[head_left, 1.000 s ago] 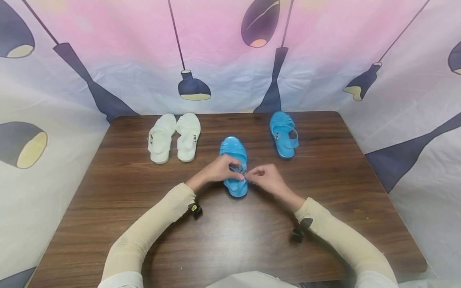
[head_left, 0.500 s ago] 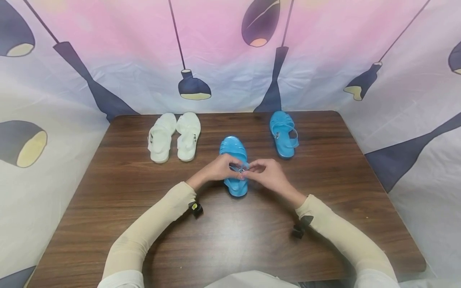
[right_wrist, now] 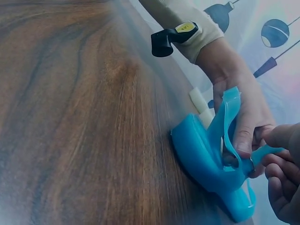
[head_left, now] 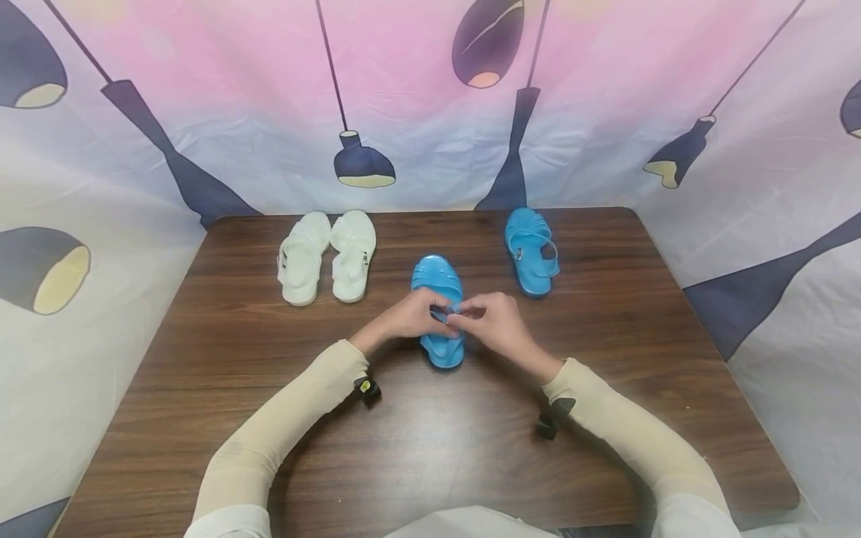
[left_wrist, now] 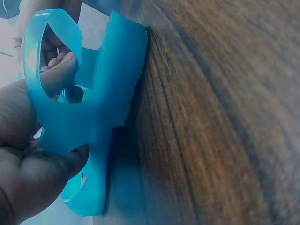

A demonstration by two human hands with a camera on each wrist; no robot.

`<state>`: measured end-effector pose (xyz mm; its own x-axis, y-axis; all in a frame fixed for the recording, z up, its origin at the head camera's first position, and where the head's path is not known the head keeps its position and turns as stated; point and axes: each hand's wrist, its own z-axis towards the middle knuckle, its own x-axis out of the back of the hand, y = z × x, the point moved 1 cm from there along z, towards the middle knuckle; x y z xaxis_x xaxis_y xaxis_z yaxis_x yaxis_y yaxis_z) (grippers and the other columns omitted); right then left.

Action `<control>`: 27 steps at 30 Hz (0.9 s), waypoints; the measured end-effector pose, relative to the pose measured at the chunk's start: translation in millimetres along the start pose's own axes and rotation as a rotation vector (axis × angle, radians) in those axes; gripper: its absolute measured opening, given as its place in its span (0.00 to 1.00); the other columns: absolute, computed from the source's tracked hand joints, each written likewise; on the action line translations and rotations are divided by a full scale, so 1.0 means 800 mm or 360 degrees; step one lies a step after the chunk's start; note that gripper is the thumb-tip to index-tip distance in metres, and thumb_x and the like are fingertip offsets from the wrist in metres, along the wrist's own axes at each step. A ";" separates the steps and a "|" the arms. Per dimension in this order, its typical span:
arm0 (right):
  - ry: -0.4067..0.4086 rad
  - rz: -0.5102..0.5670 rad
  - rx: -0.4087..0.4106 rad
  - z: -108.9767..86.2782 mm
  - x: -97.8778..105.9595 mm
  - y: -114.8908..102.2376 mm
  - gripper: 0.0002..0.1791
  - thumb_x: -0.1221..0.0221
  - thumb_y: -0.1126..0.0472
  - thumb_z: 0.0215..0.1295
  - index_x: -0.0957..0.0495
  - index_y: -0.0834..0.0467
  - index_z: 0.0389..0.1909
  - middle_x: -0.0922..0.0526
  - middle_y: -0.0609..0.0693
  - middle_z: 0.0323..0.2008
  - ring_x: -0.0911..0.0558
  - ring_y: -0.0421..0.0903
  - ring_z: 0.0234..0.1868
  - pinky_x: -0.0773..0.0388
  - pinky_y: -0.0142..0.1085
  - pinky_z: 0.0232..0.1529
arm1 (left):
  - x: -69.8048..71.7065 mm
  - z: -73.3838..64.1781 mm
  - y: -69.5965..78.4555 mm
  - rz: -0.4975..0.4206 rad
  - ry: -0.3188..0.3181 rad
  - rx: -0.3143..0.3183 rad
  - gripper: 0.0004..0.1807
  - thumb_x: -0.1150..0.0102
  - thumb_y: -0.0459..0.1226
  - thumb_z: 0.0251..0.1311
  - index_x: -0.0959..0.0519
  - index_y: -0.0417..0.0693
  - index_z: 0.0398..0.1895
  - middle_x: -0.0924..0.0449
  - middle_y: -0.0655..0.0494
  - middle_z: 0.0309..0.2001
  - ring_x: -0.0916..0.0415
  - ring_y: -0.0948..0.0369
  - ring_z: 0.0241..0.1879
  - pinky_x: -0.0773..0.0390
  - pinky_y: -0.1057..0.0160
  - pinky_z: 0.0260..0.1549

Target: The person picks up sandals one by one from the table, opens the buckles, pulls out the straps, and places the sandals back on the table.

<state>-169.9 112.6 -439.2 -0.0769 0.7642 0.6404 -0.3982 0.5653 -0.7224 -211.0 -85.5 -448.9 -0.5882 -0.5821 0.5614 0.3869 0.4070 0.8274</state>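
Observation:
A blue jelly sandal [head_left: 436, 273] rests on the table with its toe pointing away from me. My left hand [head_left: 412, 315] reaches over it from the left and grips its side strap by the buckle, thumb on the heel side. From the right, my right hand [head_left: 499, 323] pinches the loose strap end [right_wrist: 267, 151] between thumb and fingers. That end sticks out past the small metal buckle [right_wrist: 252, 162] in the right wrist view. The heel strap [right_wrist: 231, 105] stands up in a loop. In the head view, my fingers mostly hide the buckle.
A second blue sandal [head_left: 534, 258] lies at the back right of the brown wooden table [head_left: 430, 448]. Two white sandals [head_left: 300, 261] stand side by side at the back left. Behind the table hangs a cloth [head_left: 417, 97] printed with lamps.
My right hand has moved slightly up and left, from beside the sandal onto the strap at the buckle. The left hand and the sandal have stayed almost still.

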 end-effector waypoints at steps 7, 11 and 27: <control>0.0014 -0.0032 -0.0017 0.002 0.005 -0.001 0.13 0.24 0.53 0.57 0.09 0.58 0.36 0.10 0.47 0.29 0.15 0.39 0.30 0.17 0.36 0.32 | 0.000 0.000 0.002 0.0000 -0.0008 0.0056 0.08 0.22 0.39 0.55 0.13 0.49 0.35 0.14 0.61 0.32 0.21 0.65 0.33 0.19 0.65 0.36; -0.0007 -0.0030 -0.0035 0.002 0.008 -0.002 0.13 0.24 0.53 0.57 0.09 0.58 0.36 0.11 0.46 0.29 0.15 0.38 0.30 0.17 0.35 0.32 | 0.000 0.000 0.001 -0.0016 -0.0009 0.0085 0.09 0.22 0.38 0.55 0.13 0.48 0.36 0.14 0.60 0.33 0.20 0.64 0.35 0.18 0.64 0.38; 0.0023 -0.0037 -0.0047 -0.001 0.013 -0.003 0.11 0.25 0.54 0.57 0.09 0.57 0.34 0.12 0.44 0.26 0.16 0.36 0.28 0.18 0.35 0.30 | 0.002 0.002 -0.001 -0.0074 -0.0012 0.0105 0.10 0.22 0.37 0.54 0.13 0.47 0.38 0.12 0.58 0.37 0.16 0.62 0.42 0.16 0.62 0.44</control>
<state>-169.0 119.6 -431.2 -0.0547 0.7551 0.6533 -0.3728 0.5916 -0.7149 -213.4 -85.6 -448.7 -0.6099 -0.5961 0.5222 0.3115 0.4255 0.8496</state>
